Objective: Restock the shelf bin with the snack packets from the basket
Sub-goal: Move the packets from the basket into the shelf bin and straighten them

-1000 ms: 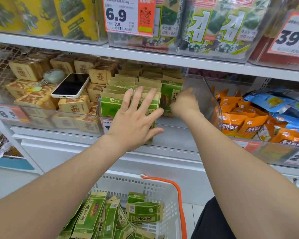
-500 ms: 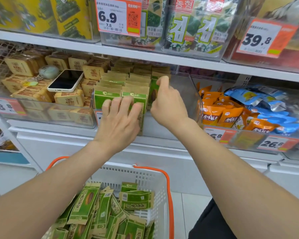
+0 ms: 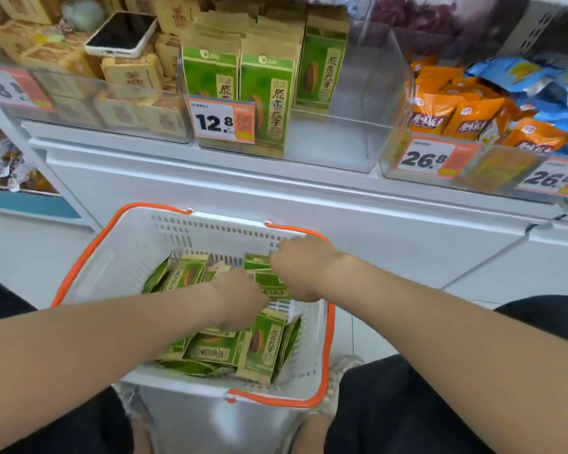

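Observation:
A white basket with orange handles (image 3: pixel 138 244) sits on the floor below the shelf and holds several green snack packets (image 3: pixel 263 345). Both my hands are down inside it. My right hand (image 3: pixel 300 267) has its fingers curled at the edge of a green packet (image 3: pixel 271 283) near the basket's far side. My left hand (image 3: pixel 240 299) lies on the packet pile just left of it, fingers blurred and partly hidden. Above, the clear shelf bin (image 3: pixel 374 103) holds upright rows of the same green packets (image 3: pixel 210 72) on its left, with bare room on its right.
A 12.8 price tag (image 3: pixel 223 121) hangs on the bin front. A phone (image 3: pixel 122 34) lies on tan boxes (image 3: pixel 132 73) in the left bin. Orange packets (image 3: pixel 466 119) and blue packets (image 3: pixel 518 73) fill the right bin. My knees flank the basket.
Both hands have left the shelf bin and dropped into the basket. The view has tilted down, so the basket is now in the centre.

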{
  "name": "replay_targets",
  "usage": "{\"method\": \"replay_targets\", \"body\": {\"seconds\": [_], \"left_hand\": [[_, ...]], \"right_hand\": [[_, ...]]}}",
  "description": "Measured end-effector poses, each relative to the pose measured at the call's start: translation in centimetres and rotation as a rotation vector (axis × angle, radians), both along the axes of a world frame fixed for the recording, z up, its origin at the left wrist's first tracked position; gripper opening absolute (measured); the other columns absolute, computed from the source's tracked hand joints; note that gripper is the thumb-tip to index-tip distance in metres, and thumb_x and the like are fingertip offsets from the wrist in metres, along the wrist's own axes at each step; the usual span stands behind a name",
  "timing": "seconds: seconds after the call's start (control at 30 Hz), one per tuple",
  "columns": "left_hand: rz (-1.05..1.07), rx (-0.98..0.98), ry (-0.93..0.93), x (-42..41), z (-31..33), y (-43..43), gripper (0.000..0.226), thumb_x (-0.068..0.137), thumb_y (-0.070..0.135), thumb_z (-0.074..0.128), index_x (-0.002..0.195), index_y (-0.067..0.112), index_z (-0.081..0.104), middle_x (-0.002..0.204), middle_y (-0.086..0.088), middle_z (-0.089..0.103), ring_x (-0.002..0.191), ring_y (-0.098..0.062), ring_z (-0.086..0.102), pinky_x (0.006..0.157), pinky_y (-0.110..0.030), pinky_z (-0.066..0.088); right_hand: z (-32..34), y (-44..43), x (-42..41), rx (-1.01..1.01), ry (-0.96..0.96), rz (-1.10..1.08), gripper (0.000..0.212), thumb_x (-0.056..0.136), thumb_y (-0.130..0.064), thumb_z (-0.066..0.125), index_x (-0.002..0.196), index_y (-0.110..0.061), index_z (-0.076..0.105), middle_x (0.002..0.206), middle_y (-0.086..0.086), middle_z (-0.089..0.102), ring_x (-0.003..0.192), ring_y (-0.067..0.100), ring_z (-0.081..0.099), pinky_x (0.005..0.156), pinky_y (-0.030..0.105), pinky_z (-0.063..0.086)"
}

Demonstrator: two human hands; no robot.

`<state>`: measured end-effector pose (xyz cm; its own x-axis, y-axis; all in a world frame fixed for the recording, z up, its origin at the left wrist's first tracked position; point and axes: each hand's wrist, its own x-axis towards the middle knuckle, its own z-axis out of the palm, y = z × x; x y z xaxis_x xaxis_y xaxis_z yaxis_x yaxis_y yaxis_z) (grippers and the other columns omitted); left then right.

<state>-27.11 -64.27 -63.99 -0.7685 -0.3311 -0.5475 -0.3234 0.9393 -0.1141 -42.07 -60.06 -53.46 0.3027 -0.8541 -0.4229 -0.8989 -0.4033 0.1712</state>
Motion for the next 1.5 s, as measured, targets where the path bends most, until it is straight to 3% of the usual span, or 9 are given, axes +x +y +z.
{"method": "replay_targets", "body": {"seconds": [0.07, 0.2, 0.63, 0.73, 0.87, 1.0, 1.1, 1.23, 1.5], "left_hand": [[-0.040, 0.076, -0.096, 0.7, -3.0, 1.9, 0.027, 0.102, 0.029, 0.047, 0.123, 0.018, 0.060, 0.113, -0.008, 0.066, 0.094, -0.028, 0.067, 0.087, -0.050, 0.058], [-0.172, 0.150, -0.219, 1.6, -6.9, 5.0, 0.057, 0.102, 0.021, 0.059, 0.155, 0.020, 0.038, 0.156, -0.020, 0.040, 0.120, -0.042, 0.062, 0.092, -0.054, 0.055], [-0.333, -0.002, -0.300, -0.3, -9.9, 6.7, 0.078, 0.105, 0.020, 0.058, 0.165, 0.035, 0.011, 0.173, -0.014, -0.013, 0.143, -0.063, 0.029, 0.106, -0.066, 0.040], [-0.314, 0.036, -0.236, -0.9, -9.7, 6.1, 0.071, 0.104, 0.013, 0.058, 0.161, 0.027, 0.018, 0.174, -0.013, -0.005, 0.128, -0.054, 0.048, 0.081, -0.049, 0.046], [-0.367, 0.077, -0.135, -1.5, -8.9, 4.7, 0.059, 0.102, 0.005, 0.061, 0.154, 0.014, 0.035, 0.159, -0.014, 0.034, 0.105, -0.038, 0.065, 0.075, -0.045, 0.050], [-0.312, 0.078, -0.090, -1.3, -7.3, 3.5, 0.059, 0.093, -0.005, 0.066, 0.145, 0.008, 0.040, 0.146, -0.016, 0.045, 0.063, -0.029, 0.052, 0.059, -0.042, 0.041], [-0.363, 0.043, 0.060, -0.3, -7.5, 2.0, 0.045, 0.092, 0.008, 0.074, 0.135, 0.015, 0.061, 0.143, -0.007, 0.054, 0.088, -0.028, 0.061, 0.081, -0.045, 0.053], [-0.033, 0.035, 0.425, 0.0, -7.3, -0.4, 0.021, 0.099, 0.044, 0.065, 0.116, 0.034, 0.072, 0.118, 0.013, 0.067, 0.113, -0.017, 0.054, 0.100, -0.040, 0.049], [0.859, 0.303, 1.047, -0.6, 0.2, -1.8, 0.041, 0.113, 0.033, 0.043, 0.074, 0.025, 0.048, 0.066, 0.005, 0.054, 0.061, -0.010, 0.050, 0.057, -0.027, 0.032]], "right_hand": [[-1.9, 1.0, 0.1, 0.139, 0.062, 0.022, 0.012, 0.092, -0.005, 0.059, 0.088, -0.016, 0.058, 0.093, 0.004, 0.061, 0.074, 0.019, 0.056, 0.067, 0.037, 0.046], [-4.8, 2.3, 0.7, 0.281, 0.114, 0.068, 0.011, 0.094, -0.003, 0.060, 0.098, -0.013, 0.061, 0.083, 0.002, 0.054, 0.073, 0.020, 0.057, 0.067, 0.035, 0.053], [-6.5, 1.4, 1.4, 0.355, 0.133, 0.098, 0.016, 0.096, -0.007, 0.060, 0.110, -0.013, 0.060, 0.086, 0.000, 0.052, 0.068, 0.015, 0.051, 0.055, 0.031, 0.042], [-6.5, 1.1, 1.3, 0.347, 0.136, 0.088, 0.014, 0.096, -0.007, 0.061, 0.108, -0.014, 0.057, 0.083, 0.000, 0.049, 0.067, 0.015, 0.048, 0.060, 0.034, 0.045], [-6.6, 0.7, 1.2, 0.355, 0.125, 0.077, 0.026, 0.096, -0.008, 0.064, 0.121, -0.013, 0.061, 0.083, 0.000, 0.049, 0.069, 0.016, 0.050, 0.067, 0.038, 0.047], [-5.9, 0.3, 1.3, 0.379, 0.131, 0.047, 0.026, 0.097, -0.008, 0.061, 0.123, -0.012, 0.058, 0.088, 0.001, 0.053, 0.073, 0.017, 0.053, 0.068, 0.037, 0.045], [-4.9, -0.2, 1.2, 0.396, 0.137, -0.022, 0.014, 0.099, -0.010, 0.060, 0.112, -0.013, 0.060, 0.088, 0.001, 0.055, 0.077, 0.017, 0.056, 0.065, 0.033, 0.046], [-3.0, -1.2, 0.8, 0.358, 0.144, -0.117, 0.021, 0.100, -0.009, 0.056, 0.082, -0.016, 0.049, 0.083, 0.000, 0.050, 0.067, 0.015, 0.047, 0.066, 0.031, 0.046], [1.2, -2.4, -0.7, 0.046, -0.181, -0.447, 0.006, 0.099, -0.013, 0.057, 0.101, -0.016, 0.053, 0.095, 0.004, 0.049, 0.086, 0.027, 0.053, 0.070, 0.036, 0.045]]}}
